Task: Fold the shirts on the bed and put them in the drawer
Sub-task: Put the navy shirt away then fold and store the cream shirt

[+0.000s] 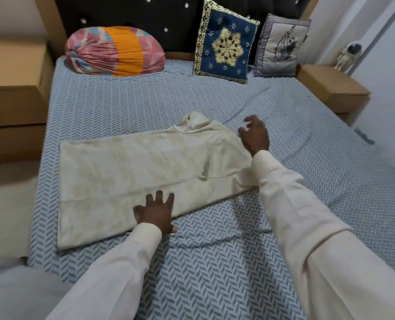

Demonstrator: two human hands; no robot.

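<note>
Shirt (131, 172) is laid across the bed (215, 262), pinned by the flat, spread left hand (156, 212); the right hand (254, 135) is loosely curled beside the collar (195, 122), gripping nothing. Edges should be squared before the next fold

dark tufted headboard (127, 12); wooden nightstand (330, 85); pale wall (385, 72)

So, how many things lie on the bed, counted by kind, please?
Shirt: 1
Cushions: 2, the blue cushion and the grey cushion
Pink and orange bolster: 1
Total: 4
</note>
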